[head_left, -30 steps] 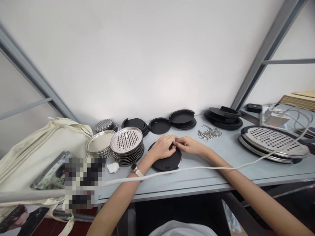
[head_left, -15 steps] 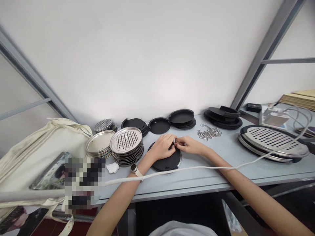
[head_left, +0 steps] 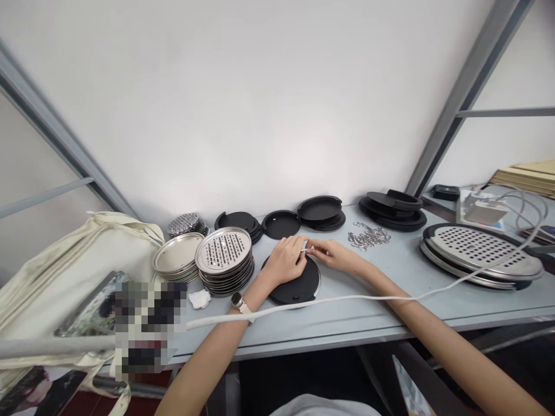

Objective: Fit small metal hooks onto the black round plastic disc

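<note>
A black round disc (head_left: 299, 287) with a thin metallic rim lies on the table in front of me. My left hand (head_left: 286, 260) rests over its upper left part, fingers bent towards the far edge and gripping there. At that edge my right hand (head_left: 332, 254) pinches a small shiny metal piece (head_left: 306, 249), which looks like one of the wire hooks. Its far end meets my left fingertips. To the right lies a loose pile of metal wire hooks (head_left: 368, 237). A stack of round metal grater plates (head_left: 224, 251) stands left of my left hand.
Black round covers (head_left: 321, 209) line the wall, with more stacked (head_left: 392, 208) at the right. Large perforated discs (head_left: 481, 248) lie far right. A white cable (head_left: 347, 299) crosses in front of my forearms. A cream bag (head_left: 121, 242) and crumpled white paper (head_left: 199, 299) are at the left.
The metal piece between my hands now shows clearly, and my right fingers are straighter around it. My left hand stays on the black disc. The view has shifted slightly.
</note>
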`<state>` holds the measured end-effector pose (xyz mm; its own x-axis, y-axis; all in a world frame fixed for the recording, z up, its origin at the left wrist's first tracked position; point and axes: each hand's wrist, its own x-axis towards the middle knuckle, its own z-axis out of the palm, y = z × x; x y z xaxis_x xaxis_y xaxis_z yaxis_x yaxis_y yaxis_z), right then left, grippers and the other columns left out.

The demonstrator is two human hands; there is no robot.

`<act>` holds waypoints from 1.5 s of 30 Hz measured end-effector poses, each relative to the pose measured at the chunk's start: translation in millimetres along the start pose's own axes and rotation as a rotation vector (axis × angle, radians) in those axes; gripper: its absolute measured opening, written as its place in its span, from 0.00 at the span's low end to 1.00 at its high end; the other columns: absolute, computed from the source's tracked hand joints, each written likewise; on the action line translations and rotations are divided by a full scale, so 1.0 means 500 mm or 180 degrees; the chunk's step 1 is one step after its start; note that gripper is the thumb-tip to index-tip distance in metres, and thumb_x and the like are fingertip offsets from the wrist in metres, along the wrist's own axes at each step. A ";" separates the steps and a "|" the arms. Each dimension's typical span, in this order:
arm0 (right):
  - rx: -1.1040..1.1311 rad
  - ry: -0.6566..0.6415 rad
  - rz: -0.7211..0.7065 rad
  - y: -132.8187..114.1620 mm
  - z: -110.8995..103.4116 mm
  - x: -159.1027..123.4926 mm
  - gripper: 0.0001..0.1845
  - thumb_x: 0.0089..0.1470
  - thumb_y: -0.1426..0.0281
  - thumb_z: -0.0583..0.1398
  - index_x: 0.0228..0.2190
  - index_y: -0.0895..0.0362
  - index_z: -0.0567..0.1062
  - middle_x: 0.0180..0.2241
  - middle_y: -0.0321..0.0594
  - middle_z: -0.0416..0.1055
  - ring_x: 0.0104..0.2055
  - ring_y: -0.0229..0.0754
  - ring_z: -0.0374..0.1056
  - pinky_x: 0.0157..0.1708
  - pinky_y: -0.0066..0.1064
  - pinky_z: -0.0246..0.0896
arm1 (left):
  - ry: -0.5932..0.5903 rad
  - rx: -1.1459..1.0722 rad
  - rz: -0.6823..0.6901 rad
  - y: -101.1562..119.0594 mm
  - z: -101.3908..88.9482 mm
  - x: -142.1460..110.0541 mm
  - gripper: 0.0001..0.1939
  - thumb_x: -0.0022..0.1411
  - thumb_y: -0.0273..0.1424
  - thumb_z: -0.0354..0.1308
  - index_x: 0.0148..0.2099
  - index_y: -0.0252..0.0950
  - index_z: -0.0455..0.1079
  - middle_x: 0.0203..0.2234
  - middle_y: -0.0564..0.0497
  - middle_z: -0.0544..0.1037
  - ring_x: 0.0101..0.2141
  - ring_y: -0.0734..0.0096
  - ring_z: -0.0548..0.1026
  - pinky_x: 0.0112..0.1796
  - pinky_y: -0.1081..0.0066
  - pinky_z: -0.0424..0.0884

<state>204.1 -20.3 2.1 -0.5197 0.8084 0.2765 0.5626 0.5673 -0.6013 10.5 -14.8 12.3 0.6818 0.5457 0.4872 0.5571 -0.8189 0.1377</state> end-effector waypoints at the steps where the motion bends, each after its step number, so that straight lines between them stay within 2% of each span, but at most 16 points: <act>1: -0.0013 0.0032 -0.0006 -0.001 -0.001 0.000 0.13 0.61 0.63 0.48 0.34 0.56 0.68 0.22 0.32 0.62 0.23 0.35 0.54 0.26 0.27 0.52 | 0.0007 0.0041 -0.0029 -0.001 0.001 0.000 0.12 0.61 0.24 0.46 0.48 0.34 0.59 0.39 0.45 0.70 0.40 0.62 0.68 0.42 0.63 0.64; 5: -0.0008 0.0109 0.0072 -0.001 0.001 0.000 0.13 0.61 0.62 0.47 0.34 0.56 0.66 0.21 0.31 0.61 0.22 0.35 0.54 0.25 0.27 0.51 | 0.0016 0.0216 -0.0041 -0.006 0.004 0.002 0.09 0.62 0.24 0.45 0.45 0.34 0.61 0.37 0.46 0.70 0.39 0.61 0.67 0.41 0.63 0.64; 10: 0.0121 0.0005 0.0200 0.002 0.007 -0.002 0.13 0.59 0.59 0.51 0.40 0.56 0.63 0.18 0.26 0.55 0.20 0.35 0.52 0.23 0.26 0.49 | -0.0010 0.0293 0.0139 -0.011 0.003 0.001 0.10 0.67 0.25 0.42 0.47 0.35 0.62 0.37 0.48 0.72 0.39 0.64 0.68 0.40 0.65 0.63; 14: 0.0150 -0.0060 0.0185 0.000 0.006 -0.003 0.12 0.58 0.59 0.52 0.36 0.55 0.62 0.19 0.27 0.55 0.21 0.34 0.52 0.23 0.26 0.49 | -0.0037 0.0227 0.0242 -0.016 0.005 -0.003 0.12 0.69 0.27 0.41 0.49 0.35 0.63 0.37 0.48 0.73 0.39 0.66 0.69 0.41 0.65 0.65; 19: 0.0092 -0.0034 0.0122 -0.008 0.001 -0.003 0.13 0.60 0.59 0.50 0.38 0.55 0.65 0.20 0.27 0.54 0.22 0.34 0.52 0.24 0.26 0.49 | -0.0023 -0.0046 0.0441 -0.018 0.007 -0.004 0.13 0.69 0.27 0.40 0.48 0.35 0.65 0.40 0.48 0.72 0.41 0.67 0.70 0.43 0.65 0.68; 27: 0.0105 0.0052 0.0109 -0.011 0.001 -0.002 0.13 0.60 0.59 0.50 0.36 0.56 0.65 0.20 0.28 0.55 0.22 0.35 0.52 0.24 0.26 0.50 | 0.0058 -0.0073 0.0394 -0.012 0.008 -0.002 0.11 0.69 0.25 0.42 0.49 0.35 0.62 0.42 0.47 0.69 0.44 0.67 0.69 0.46 0.66 0.69; 33: 0.0213 -0.0043 0.0065 -0.012 0.002 -0.004 0.17 0.59 0.59 0.52 0.45 0.56 0.67 0.22 0.30 0.60 0.23 0.35 0.53 0.26 0.27 0.52 | 0.0106 -0.0220 0.0395 -0.004 0.000 -0.004 0.10 0.68 0.24 0.42 0.47 0.36 0.62 0.43 0.48 0.66 0.43 0.71 0.69 0.45 0.70 0.70; 36: 0.0162 0.0004 0.0024 -0.014 -0.001 -0.004 0.18 0.59 0.61 0.51 0.47 0.56 0.68 0.22 0.31 0.61 0.23 0.35 0.54 0.27 0.27 0.53 | 0.0137 -0.0242 0.0384 -0.003 0.001 -0.005 0.10 0.68 0.24 0.42 0.47 0.36 0.62 0.43 0.48 0.66 0.44 0.70 0.69 0.45 0.69 0.70; 45: 0.0097 0.0023 0.0032 -0.017 0.001 -0.004 0.20 0.58 0.67 0.50 0.52 0.57 0.64 0.18 0.28 0.57 0.20 0.34 0.52 0.23 0.25 0.50 | 0.0279 -0.0345 0.0303 -0.008 0.007 -0.005 0.11 0.68 0.24 0.41 0.48 0.35 0.62 0.44 0.47 0.64 0.46 0.70 0.69 0.47 0.70 0.69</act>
<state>200.2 -26.6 6.3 -0.5095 0.8152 0.2755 0.5480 0.5542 -0.6266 8.4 -12.0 7.4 0.6824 0.4511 0.5752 0.4344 -0.8831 0.1773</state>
